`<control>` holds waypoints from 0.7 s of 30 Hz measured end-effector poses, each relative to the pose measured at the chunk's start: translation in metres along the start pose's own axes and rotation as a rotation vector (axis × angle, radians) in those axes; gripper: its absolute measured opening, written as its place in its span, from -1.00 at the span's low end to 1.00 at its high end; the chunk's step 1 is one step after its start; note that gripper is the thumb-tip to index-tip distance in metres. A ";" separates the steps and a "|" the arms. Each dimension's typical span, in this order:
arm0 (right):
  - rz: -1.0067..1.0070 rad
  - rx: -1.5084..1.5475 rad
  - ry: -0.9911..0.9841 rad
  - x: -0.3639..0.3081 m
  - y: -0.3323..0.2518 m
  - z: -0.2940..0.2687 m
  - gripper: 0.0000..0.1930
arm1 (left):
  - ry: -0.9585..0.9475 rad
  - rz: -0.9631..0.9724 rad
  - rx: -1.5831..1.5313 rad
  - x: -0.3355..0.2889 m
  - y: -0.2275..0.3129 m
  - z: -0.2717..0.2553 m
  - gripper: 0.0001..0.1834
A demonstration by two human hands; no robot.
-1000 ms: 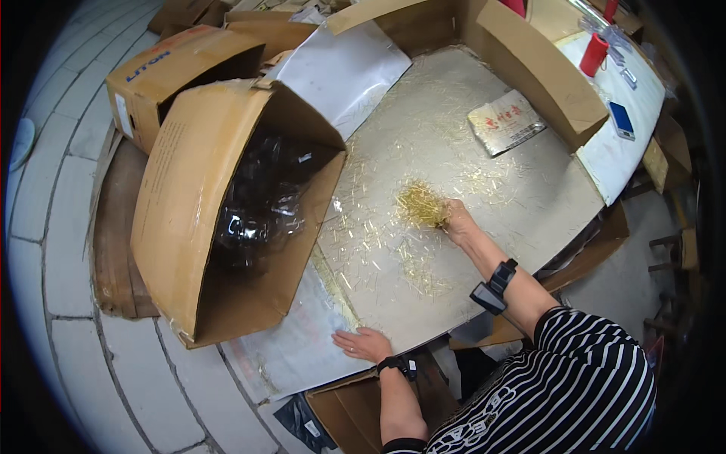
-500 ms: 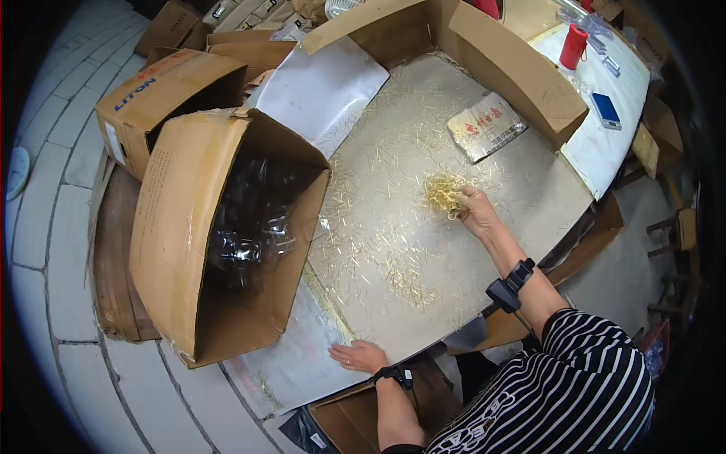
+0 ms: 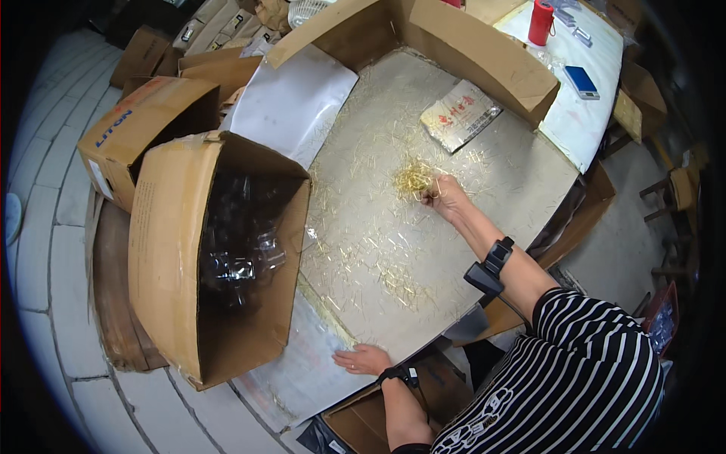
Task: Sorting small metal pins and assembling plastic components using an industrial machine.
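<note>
My right hand point(image 3: 448, 197) is closed on the side of a tangled clump of thin gold-coloured wire pieces point(image 3: 412, 179), over the middle of the grey tabletop point(image 3: 514, 181). Whether the clump touches the surface I cannot tell. Many more such pieces point(image 3: 404, 284) lie loose across the top, thickest to the left and below that hand. At the near left edge of the table, my left hand point(image 3: 364, 359) rests flat with fingers stretched out, holding nothing. Both wrists carry black strapped devices.
A large open carton point(image 3: 170, 257) with clear plastic pieces point(image 3: 242, 265) stands at the left. A printed paper packet point(image 3: 460, 115) lies beyond my right hand. Cardboard strips point(image 3: 484, 60) wall the far side. A red cylinder point(image 3: 541, 23) and blue scale point(image 3: 581, 82) sit far right.
The whole view has shifted, so things sit further left and mostly higher. My right hand has turned slightly around the clump, which looks flatter and looser. The left hand stays at the edge.
</note>
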State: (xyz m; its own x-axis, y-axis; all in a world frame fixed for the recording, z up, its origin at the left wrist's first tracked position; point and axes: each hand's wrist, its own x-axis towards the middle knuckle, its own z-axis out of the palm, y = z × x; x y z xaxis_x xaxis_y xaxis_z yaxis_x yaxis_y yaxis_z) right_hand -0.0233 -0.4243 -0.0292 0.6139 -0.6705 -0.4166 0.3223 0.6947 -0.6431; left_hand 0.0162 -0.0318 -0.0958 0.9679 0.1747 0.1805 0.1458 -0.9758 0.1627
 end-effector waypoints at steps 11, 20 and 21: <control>0.007 0.072 0.037 -0.010 -0.006 -0.038 -0.96 | 0.024 0.076 0.035 -0.003 -0.003 0.006 -0.42; 0.053 0.229 -0.112 -0.017 0.012 -0.037 -0.96 | 0.013 0.007 0.166 0.006 -0.026 0.013 -0.43; 0.058 0.180 -0.132 -0.016 0.007 -0.040 -0.96 | -0.001 0.024 0.138 0.004 -0.019 0.017 -0.44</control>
State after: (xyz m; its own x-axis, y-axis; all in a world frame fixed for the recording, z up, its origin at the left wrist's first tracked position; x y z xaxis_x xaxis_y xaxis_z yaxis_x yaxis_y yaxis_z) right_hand -0.0597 -0.4191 -0.0525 0.7202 -0.5963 -0.3545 0.3995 0.7743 -0.4908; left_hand 0.0211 -0.0144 -0.1148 0.9716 0.1516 0.1819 0.1498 -0.9884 0.0233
